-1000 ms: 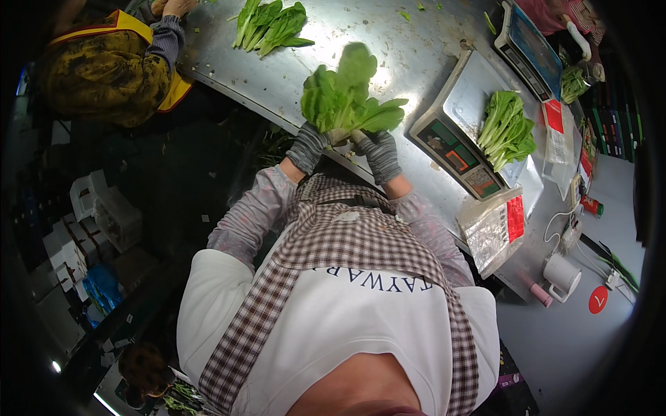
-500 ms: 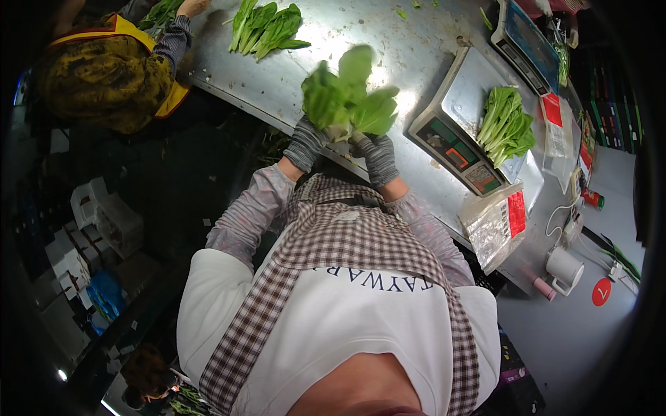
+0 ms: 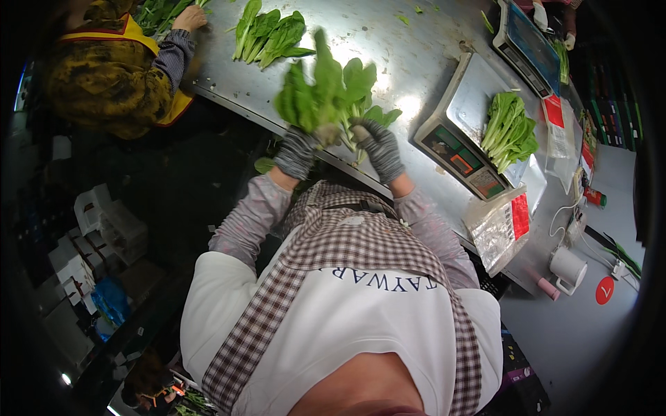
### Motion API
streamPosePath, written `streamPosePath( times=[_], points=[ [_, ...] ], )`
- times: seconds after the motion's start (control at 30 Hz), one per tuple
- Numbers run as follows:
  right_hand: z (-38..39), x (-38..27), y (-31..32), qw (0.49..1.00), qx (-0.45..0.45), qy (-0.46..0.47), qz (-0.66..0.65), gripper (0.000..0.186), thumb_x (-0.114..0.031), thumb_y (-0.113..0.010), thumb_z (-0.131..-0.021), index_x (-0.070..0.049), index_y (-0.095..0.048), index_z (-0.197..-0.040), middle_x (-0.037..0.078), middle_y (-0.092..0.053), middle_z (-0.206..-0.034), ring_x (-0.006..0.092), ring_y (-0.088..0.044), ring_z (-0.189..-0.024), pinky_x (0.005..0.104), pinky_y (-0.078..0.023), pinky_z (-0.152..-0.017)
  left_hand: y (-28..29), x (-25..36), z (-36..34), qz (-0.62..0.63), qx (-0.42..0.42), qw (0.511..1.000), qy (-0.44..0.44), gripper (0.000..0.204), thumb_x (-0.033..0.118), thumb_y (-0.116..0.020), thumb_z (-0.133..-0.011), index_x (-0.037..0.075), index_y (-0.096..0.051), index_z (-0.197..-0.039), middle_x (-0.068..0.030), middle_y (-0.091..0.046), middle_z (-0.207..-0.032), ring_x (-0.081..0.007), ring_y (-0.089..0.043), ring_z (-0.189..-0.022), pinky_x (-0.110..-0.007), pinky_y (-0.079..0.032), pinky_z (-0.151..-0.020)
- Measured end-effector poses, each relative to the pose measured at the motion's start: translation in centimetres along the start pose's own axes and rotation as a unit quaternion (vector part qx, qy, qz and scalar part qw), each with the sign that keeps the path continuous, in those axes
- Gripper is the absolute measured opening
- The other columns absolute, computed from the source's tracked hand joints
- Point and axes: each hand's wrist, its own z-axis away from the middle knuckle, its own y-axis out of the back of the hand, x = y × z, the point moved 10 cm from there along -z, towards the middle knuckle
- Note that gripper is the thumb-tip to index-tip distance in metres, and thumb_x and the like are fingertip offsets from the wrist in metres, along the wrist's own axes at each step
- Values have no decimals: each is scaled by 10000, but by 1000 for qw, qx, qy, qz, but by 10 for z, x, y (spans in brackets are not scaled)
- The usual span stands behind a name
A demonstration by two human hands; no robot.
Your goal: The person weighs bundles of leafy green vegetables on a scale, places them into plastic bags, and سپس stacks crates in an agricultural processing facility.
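Observation:
My left hand (image 3: 297,154), in a grey striped glove, is closed round the lower stems of a bunch of leafy greens (image 3: 326,87) above the table's front edge. The broad leaves point away from me and are partly blurred. Beside it, the gloved right hand (image 3: 380,147) pinches the stems at the bunch's right side, where a smaller leaf (image 3: 381,115) leans right. A single leaf (image 3: 264,165) shows against the dark just left of my left wrist, off the table edge.
More greens (image 3: 269,36) lie on the metal table (image 3: 236,90) at the far left. At right, greens (image 3: 510,130) rest on a scale (image 3: 451,152), beside a second scale (image 3: 531,41) and clear bags (image 3: 496,229). A co-worker (image 3: 111,76) stands at left; a white mug (image 3: 567,269) sits at right.
My hands have moved slightly apart, and the greens have spread and shifted left. A loose leaf now shows beside my left wrist. The co-worker's hand at upper left has shifted.

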Motion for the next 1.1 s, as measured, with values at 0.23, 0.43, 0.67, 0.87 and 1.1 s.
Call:
streamPosePath(
  times=[0.23,0.43,0.67,0.87,1.1],
  points=[
    [-8,8,45,996,31,-71,-39,303,-196,-621,-755,18,-574,-964,60,-606,-829,101,-530,-733,234,-435,-681,-46,-48,1,-10,-57,992,110,381,169,-592,-772,5,-460,-1090,-64,-547,-987,-145,-538,-855,-246,-464,-713],
    [-20,22,94,995,41,-48,74,353,-279,-617,-745,-1,-584,-959,94,-617,-790,136,-564,-706,263,-452,-666,-61,-89,-31,-4,-58,984,169,304,147,-594,-769,17,-515,-1032,-51,-564,-949,-124,-544,-842,-233,-455,-711],
    [16,46,118,980,-3,-128,150,389,-330,-643,-710,-1,-597,-912,77,-612,-739,126,-562,-666,262,-453,-633,-85,-114,-20,-85,-64,979,175,269,155,-593,-773,4,-543,-991,-48,-579,-909,-115,-544,-794,-218,-445,-689],
    [57,52,134,991,50,-91,90,389,-316,-647,-704,-19,-581,-947,83,-606,-736,129,-561,-671,255,-447,-644,-100,-133,4,-164,-106,970,143,239,122,-576,-784,-16,-547,-976,-63,-582,-904,-119,-547,-795,-232,-452,-706],
    [110,66,154,991,93,-48,86,418,-336,-651,-691,-23,-574,-958,106,-611,-752,175,-579,-665,287,-462,-647,-129,-169,48,-446,-227,842,200,286,130,-335,-891,22,-506,-1094,-77,-506,-1127,-164,-492,-1029,-249,-396,-867]
  ],
)
